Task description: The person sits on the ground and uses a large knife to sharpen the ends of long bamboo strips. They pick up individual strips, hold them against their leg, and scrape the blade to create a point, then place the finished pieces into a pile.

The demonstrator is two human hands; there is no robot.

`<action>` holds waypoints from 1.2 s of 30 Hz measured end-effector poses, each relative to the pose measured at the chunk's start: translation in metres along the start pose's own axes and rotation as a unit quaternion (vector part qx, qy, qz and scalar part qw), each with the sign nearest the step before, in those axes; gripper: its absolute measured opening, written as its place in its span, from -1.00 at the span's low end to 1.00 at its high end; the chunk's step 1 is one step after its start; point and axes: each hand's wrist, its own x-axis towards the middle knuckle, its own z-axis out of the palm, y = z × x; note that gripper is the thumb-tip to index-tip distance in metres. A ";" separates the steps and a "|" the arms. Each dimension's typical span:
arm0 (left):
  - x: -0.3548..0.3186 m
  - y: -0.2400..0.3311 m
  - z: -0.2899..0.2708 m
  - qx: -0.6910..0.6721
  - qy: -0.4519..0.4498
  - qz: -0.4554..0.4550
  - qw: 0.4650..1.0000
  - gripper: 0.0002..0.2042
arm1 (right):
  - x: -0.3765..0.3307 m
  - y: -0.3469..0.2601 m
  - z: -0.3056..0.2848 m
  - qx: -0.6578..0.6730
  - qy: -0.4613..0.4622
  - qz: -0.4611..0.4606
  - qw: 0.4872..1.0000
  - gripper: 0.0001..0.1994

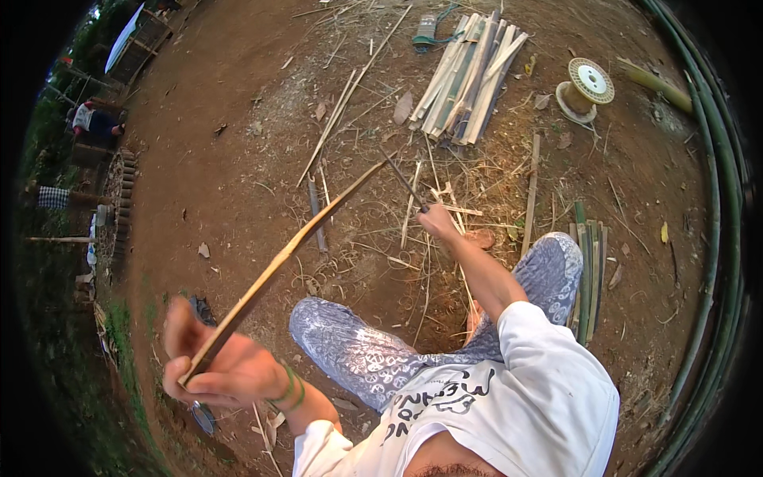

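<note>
Left hand clamped on near end of bamboo strip, strip slanting up toward right hand. Right hand closed on knife at strip's far tip. Step, judged: shaving strip. Next needs steady blade angle. Slat pile beyond hands.

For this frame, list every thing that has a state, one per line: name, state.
Left hand: closed on the bamboo strip's near end.
Bamboo strip: lifted, slanting up and away.
Right hand: gripping a knife.
Knife: blade meeting the strip's far end.
Bamboo slat bundle: lying on the dirt.
Spool: tipped on its side.
</note>
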 end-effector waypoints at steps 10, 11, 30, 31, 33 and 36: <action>0.034 0.049 -0.022 -0.439 -0.057 -0.163 0.882 -0.52 | -0.191 -0.114 -0.044 0.098 -0.123 -0.177 0.971 -0.83; 0.030 0.053 -0.027 -0.416 -0.050 -0.158 0.894 -0.51 | -0.201 -0.115 -0.046 0.094 -0.102 -0.229 0.963 -0.84; 0.038 0.041 -0.002 -0.157 0.082 -0.128 0.976 -0.47 | -0.082 -0.050 -0.019 0.035 -0.036 -0.172 0.984 -0.84; 0.043 0.028 -0.035 -0.191 0.044 -0.142 0.970 -0.45 | -0.090 -0.060 -0.023 -0.008 -0.055 -0.143 0.988 -0.82; 0.041 0.030 -0.042 -0.427 -0.064 -0.172 0.885 -0.44 | -0.124 -0.089 -0.030 -0.018 -0.069 -0.218 0.973 -0.83; 0.042 0.031 -0.028 -0.391 -0.053 -0.163 0.904 -0.44 | -0.123 -0.083 -0.032 0.026 -0.053 -0.243 0.968 -0.82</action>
